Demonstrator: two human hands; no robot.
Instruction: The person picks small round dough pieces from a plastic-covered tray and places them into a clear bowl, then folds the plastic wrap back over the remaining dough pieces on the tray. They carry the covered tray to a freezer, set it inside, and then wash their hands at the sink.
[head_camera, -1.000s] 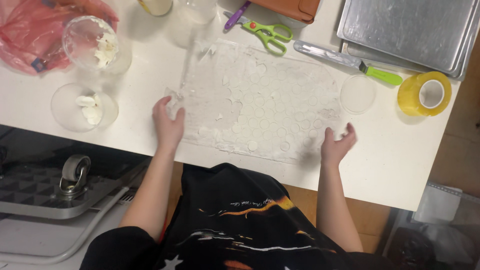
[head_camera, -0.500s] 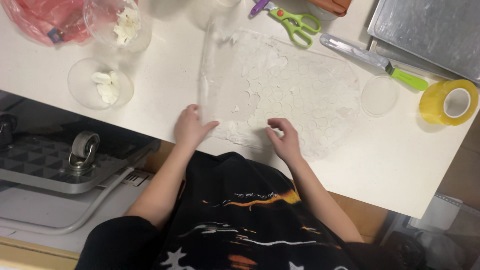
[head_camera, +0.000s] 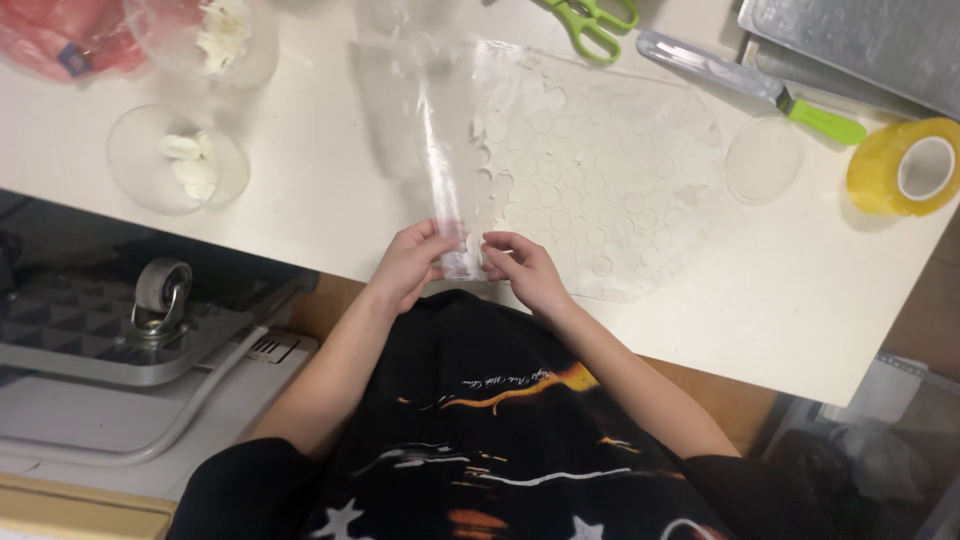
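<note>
Now both hands, the left hand (head_camera: 412, 262) and right hand (head_camera: 522, 268), pinch the near edge of a clear plastic sheet (head_camera: 600, 170) dotted with flat round discs, lying on the pale tabletop (head_camera: 820, 290). Half a second ago the hands pressed flat, farther apart; its left part has since folded upward. A glossy yellow tape roll (head_camera: 905, 166) sits right.

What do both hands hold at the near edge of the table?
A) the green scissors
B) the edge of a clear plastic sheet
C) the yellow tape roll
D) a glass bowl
B: the left hand and right hand pinch the folded edge of the clear plastic sheet, while the scissors, tape roll and glass bowl lie untouched.
</note>
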